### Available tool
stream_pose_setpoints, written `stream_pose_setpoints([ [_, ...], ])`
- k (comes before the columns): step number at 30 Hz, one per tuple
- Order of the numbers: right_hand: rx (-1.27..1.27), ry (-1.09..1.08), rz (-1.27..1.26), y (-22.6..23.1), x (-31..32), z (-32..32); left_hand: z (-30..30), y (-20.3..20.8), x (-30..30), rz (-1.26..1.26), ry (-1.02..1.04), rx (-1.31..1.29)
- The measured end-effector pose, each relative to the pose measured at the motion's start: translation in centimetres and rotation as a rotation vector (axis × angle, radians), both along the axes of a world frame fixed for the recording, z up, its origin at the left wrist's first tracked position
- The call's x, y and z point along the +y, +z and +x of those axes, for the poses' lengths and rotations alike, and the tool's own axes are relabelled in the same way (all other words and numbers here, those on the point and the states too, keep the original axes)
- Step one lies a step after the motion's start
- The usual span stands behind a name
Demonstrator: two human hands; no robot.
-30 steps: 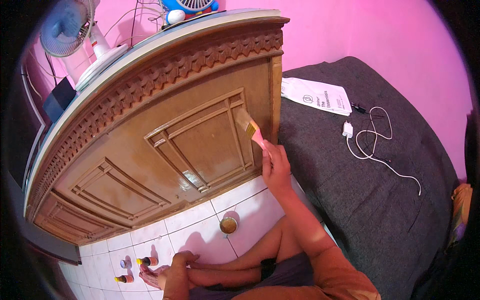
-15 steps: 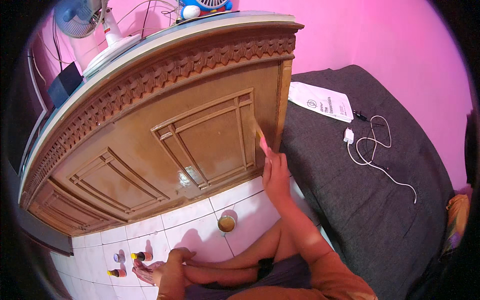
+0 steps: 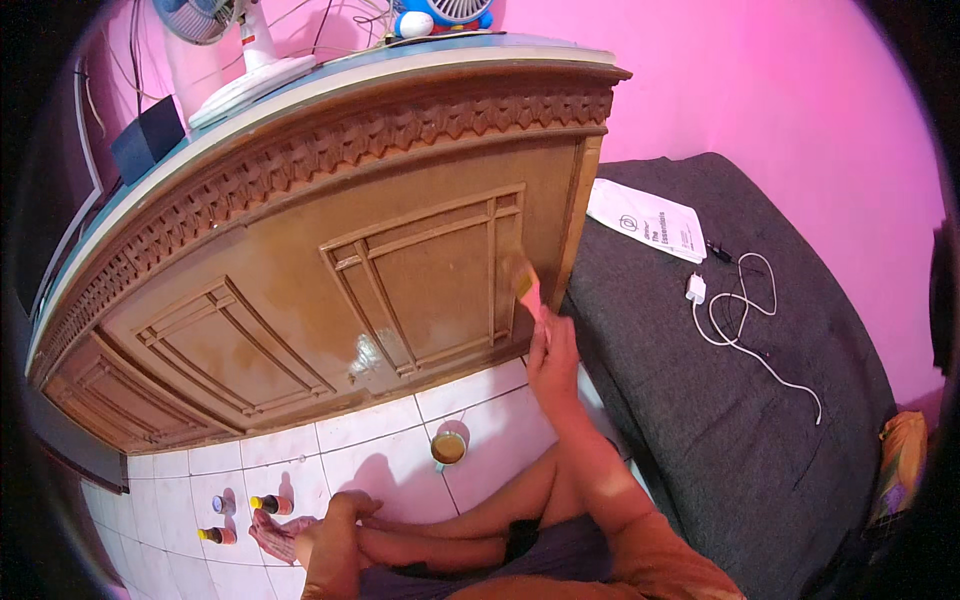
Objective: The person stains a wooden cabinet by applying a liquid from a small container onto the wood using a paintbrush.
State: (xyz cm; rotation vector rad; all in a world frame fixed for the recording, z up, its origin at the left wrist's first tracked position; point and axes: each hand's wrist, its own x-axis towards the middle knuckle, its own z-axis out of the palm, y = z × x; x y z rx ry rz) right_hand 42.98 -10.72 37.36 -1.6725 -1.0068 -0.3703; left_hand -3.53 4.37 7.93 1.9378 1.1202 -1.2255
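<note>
My right hand is closed round the pink handle of a flat paintbrush. The brush's bristles meet the brown wooden cabinet front, just right of the framed panel moulding. Wet-looking glossy patches show on the wood around the panels. My left hand lies low, by my crossed legs near the foot; its fingers do not show clearly. Between my legs and the cabinet, a cup of brownish liquid stands on the tiled floor.
Small dark bottles with yellow caps and a little container stand on the white tiles at left. On the cabinet top is a white fan. A dark grey cushion at right bears a white bag and a charger cable.
The view has shifted slightly. My right hand has drawn the brush a little downward along the wood, and the brush is more tilted. My left hand stays by my legs.
</note>
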Motion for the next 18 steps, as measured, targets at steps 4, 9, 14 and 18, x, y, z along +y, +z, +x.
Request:
stream_pose_setpoints([
  [4, -0.044, 0.005, 0.134, 3.3, 1.5, 0.7, 2.1, 3.1, -1.6, -0.004, 0.117, 0.001],
  [9, -0.013, 0.039, 0.023, -0.1, 1.0, 1.0, 3.4, 5.5, -2.0, 0.009, 0.108, 0.03],
  [14, 0.06, 0.0, 0.135, 2.0, -0.1, 0.6, 3.0, 6.5, -2.3, 0.021, 0.115, 0.053],
  [18, 0.156, -0.007, 0.158, 6.9, 0.7, 0.6, 3.2, 7.6, -2.5, 0.032, 0.115, 0.065],
])
